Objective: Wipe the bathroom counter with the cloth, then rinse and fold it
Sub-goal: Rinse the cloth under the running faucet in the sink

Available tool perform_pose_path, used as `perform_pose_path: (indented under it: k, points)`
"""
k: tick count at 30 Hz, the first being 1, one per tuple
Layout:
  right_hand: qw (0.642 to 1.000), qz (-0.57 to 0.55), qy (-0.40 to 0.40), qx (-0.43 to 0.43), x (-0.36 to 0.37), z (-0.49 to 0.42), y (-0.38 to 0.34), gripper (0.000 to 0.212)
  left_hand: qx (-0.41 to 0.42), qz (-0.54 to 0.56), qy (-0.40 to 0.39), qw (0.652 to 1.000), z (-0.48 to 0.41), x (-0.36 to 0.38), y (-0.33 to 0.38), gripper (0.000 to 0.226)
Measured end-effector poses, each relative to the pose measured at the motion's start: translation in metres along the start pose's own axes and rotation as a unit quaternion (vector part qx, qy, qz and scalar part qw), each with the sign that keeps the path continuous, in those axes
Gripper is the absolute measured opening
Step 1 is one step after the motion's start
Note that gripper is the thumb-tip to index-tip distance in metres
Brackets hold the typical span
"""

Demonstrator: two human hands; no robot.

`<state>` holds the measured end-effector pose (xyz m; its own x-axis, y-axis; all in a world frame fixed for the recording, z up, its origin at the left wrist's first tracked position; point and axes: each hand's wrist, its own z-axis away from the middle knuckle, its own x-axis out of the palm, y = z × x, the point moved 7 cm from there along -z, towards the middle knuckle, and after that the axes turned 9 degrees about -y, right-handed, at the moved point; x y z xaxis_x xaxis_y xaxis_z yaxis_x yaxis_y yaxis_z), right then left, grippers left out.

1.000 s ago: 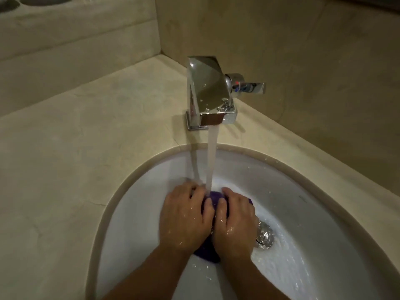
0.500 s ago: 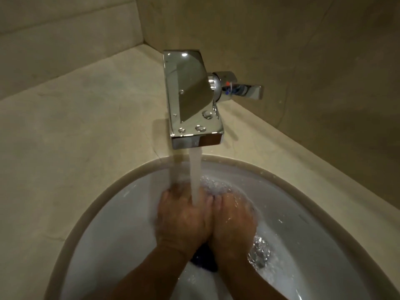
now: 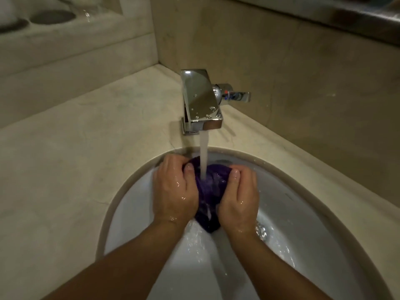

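The cloth [image 3: 211, 191] is a dark purple, soaked bundle, bunched into a crumpled wad with glossy wet folds. It sits low in the sink [image 3: 129, 213], right under the running water [image 3: 204, 156], which lands on its upper middle and spills down the front. The left hand [image 3: 173, 191] clamps it from one side, fingers curled over the far edge and thumb pressed on the fabric. The right hand [image 3: 240, 198] mirrors that from the other side, thumb on top and fingers wrapped round the wad. Both hands are wet and shining, and they cover the cloth's flanks, so only the centre strip and a dark tail hanging below the wrists show.

Above it, the square chrome faucet [image 3: 200, 100] stands at the basin's back rim, beaded with droplets. Its lever handle [image 3: 238, 96], marked with red and blue dots, sticks out to the right. Water churns and glints in the white bowl beside the right wrist. The beige stone counter [image 3: 75, 159] wraps round the sink and runs into the corner. At upper left, a raised ledge carries blurred dark round shapes [image 3: 53, 17], too smeared to tell what they are.
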<state>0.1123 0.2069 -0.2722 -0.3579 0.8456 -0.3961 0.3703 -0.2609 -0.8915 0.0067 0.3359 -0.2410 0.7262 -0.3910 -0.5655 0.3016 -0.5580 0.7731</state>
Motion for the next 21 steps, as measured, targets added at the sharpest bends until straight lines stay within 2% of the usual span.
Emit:
perform_pose_path:
  k: [2, 6, 8, 10, 11, 15, 19, 21]
  points:
    - [1.000, -0.023, -0.001, -0.014, 0.000, 0.006, -0.005, 0.030, 0.013, -0.017, -0.017, 1.000, 0.005, -0.005, -0.003, 0.018]
    - [0.996, 0.000, 0.001, 0.089, 0.002, 0.025, 0.037, 0.030, -0.007, -0.121, -0.103, 0.987, 0.028, 0.012, -0.032, 0.042]
    - [0.991, 0.063, -0.011, 0.119, 0.004, 0.034, 0.059, 0.033, -0.026, -0.157, -0.131, 0.978, 0.039, 0.024, -0.041, 0.031]
    - [0.985, 0.127, -0.039, 0.111, 0.009, 0.041, 0.069, 0.036, -0.027, -0.119, -0.148, 0.982, 0.047, 0.038, -0.043, 0.018]
    - [0.983, 0.147, -0.053, 0.093, 0.012, 0.042, 0.068, 0.041, -0.027, -0.100, -0.153, 0.983, 0.048, 0.043, -0.042, 0.022]
    - [0.975, 0.201, -0.097, 0.023, 0.029, 0.031, 0.056, 0.047, 0.006, -0.111, -0.130, 0.985, 0.044, 0.050, -0.042, 0.042]
    - [0.958, 0.272, -0.095, 0.007, 0.036, 0.018, 0.063, 0.031, 0.029, -0.195, -0.058, 0.979, 0.030, 0.051, -0.036, 0.032]
    - [0.926, 0.342, -0.158, 0.009, 0.045, 0.012, 0.069, 0.028, 0.030, -0.242, -0.046, 0.969, 0.029, 0.051, -0.029, 0.025]
